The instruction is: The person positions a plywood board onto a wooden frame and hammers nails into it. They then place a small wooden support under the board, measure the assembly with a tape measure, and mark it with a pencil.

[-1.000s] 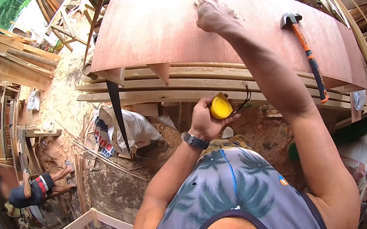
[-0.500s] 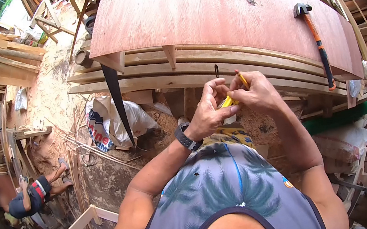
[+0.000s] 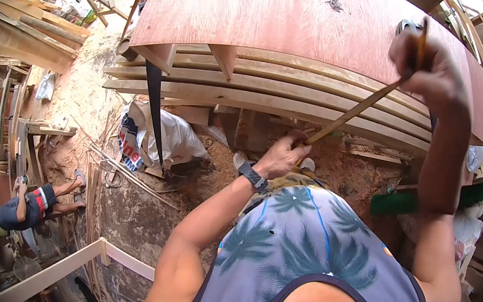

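My left hand [image 3: 285, 156], with a dark watch on its wrist, is closed around the lower end of a yellow tape measure [image 3: 355, 111] in front of my waist. The blade runs up to the right to my right hand [image 3: 428, 67], which is raised over the right part of the reddish plywood panel [image 3: 269, 7] and blurred. A pencil [image 3: 424, 46] sticks up from my right fingers. Behind that hand the hammer's head [image 3: 409, 26] shows on the panel; its handle is mostly hidden. A small pile of nails [image 3: 334, 5] lies on the panel.
Long boards [image 3: 214, 95] lie beneath the panel's near edge. A white sack [image 3: 170, 137] stands on the floor, left of centre. Another person [image 3: 26, 207] is at the far left. A wooden frame [image 3: 59, 273] is at lower left, and a green roll [image 3: 389, 205] at right.
My right hand has moved up and right, drawing out the tape blade. My left hand has stayed near my waist. The view has shifted slightly.
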